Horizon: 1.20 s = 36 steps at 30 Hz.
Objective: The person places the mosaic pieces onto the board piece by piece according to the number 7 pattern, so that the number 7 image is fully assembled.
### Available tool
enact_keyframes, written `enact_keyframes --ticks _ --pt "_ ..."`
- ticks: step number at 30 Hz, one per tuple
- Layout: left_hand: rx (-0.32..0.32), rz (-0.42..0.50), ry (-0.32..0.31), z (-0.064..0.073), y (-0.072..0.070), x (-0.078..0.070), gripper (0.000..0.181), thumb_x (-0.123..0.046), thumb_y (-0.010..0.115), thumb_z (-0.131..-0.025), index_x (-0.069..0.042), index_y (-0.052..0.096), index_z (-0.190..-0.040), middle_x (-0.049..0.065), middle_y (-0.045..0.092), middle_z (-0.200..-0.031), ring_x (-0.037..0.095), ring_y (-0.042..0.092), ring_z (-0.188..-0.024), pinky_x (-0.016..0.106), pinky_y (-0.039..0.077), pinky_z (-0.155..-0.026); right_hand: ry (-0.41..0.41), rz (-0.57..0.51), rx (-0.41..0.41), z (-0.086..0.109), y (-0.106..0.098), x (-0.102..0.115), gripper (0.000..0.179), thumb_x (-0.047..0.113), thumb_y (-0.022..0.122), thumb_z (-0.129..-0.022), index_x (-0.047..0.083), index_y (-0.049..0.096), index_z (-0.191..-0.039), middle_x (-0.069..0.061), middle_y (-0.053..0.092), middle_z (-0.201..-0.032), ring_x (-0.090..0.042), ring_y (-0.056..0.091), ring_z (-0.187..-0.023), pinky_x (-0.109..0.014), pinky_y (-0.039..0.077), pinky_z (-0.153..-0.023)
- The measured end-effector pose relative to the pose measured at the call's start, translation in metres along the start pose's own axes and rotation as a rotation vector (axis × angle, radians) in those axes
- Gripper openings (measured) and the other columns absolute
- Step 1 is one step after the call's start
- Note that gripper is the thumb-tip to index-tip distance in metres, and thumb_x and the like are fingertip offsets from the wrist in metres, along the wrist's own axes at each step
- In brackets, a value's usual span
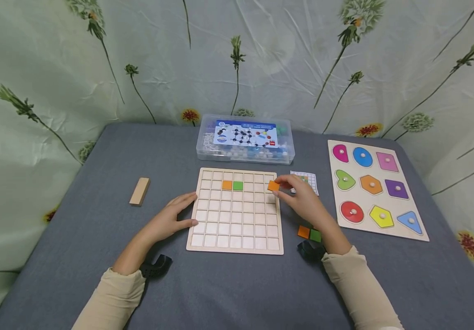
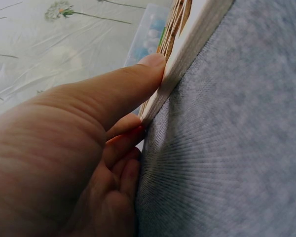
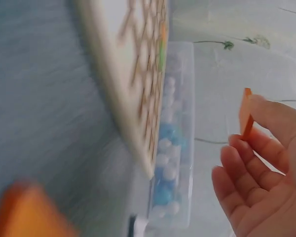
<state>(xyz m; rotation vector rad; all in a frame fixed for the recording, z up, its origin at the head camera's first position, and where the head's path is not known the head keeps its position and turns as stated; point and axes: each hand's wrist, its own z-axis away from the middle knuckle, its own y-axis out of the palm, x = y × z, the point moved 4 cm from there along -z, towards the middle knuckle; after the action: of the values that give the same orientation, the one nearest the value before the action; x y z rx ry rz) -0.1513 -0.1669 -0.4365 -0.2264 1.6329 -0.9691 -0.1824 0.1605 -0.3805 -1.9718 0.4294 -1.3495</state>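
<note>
A wooden grid board (image 1: 234, 251) lies flat on the table; an orange tile (image 1: 227, 185) and a green tile (image 1: 238, 185) sit side by side in its second row. My left hand (image 1: 171, 219) rests against the board's left edge, the thumb (image 2: 133, 81) touching the rim. Between thumb and fingers my right hand (image 1: 303, 199) pinches another orange square tile (image 3: 245, 114), held up off the table near the board's upper right side. Beneath the right wrist lie a loose orange tile (image 1: 303, 232) and a green tile (image 1: 315, 235). A small printed grid card (image 1: 311, 181) is partly hidden behind the right hand.
A clear plastic box (image 1: 245, 156) with a blue label stands behind the board. To the right is a shape puzzle board (image 1: 358, 206) with colourful knobbed pieces. A plain wooden block (image 1: 140, 191) lies at the left on the grey table (image 1: 96, 220).
</note>
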Motion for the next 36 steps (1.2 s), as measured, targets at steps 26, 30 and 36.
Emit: enact_keyframes --ticks 26,30,36 --pt "-0.009 -0.005 0.002 -0.001 -0.001 0.0 0.076 -0.029 0.069 -0.079 -0.003 0.032 -0.139 0.016 0.028 -0.142 0.034 0.02 -0.129 0.053 0.02 -0.099 0.047 -0.065 0.15 -0.048 0.059 -0.014 0.028 0.017 0.062 -0.086 0.005 0.06 -0.112 -0.007 0.055 -0.104 -0.019 0.049 -0.09 -0.033 0.042 -0.077" --pt "-0.006 -0.003 0.001 0.0 0.0 0.0 0.075 -0.03 0.069 -0.079 -0.003 0.032 -0.139 0.016 0.028 -0.142 0.034 0.02 -0.129 0.053 0.02 -0.099 0.055 -0.066 0.161 -0.047 0.06 -0.014 0.026 0.017 0.061 -0.087 0.006 0.061 -0.111 -0.006 0.053 -0.102 -0.019 0.047 -0.088 -0.032 0.041 -0.076" --pt "-0.004 -0.002 -0.006 0.0 0.001 0.0 0.076 -0.031 0.068 -0.08 -0.003 0.031 -0.139 0.016 0.028 -0.142 0.035 0.019 -0.129 0.054 0.019 -0.098 0.063 -0.064 0.165 -0.047 0.061 -0.014 0.022 0.016 0.06 -0.088 0.007 0.063 -0.108 -0.006 0.053 -0.101 -0.019 0.047 -0.087 -0.033 0.041 -0.075"
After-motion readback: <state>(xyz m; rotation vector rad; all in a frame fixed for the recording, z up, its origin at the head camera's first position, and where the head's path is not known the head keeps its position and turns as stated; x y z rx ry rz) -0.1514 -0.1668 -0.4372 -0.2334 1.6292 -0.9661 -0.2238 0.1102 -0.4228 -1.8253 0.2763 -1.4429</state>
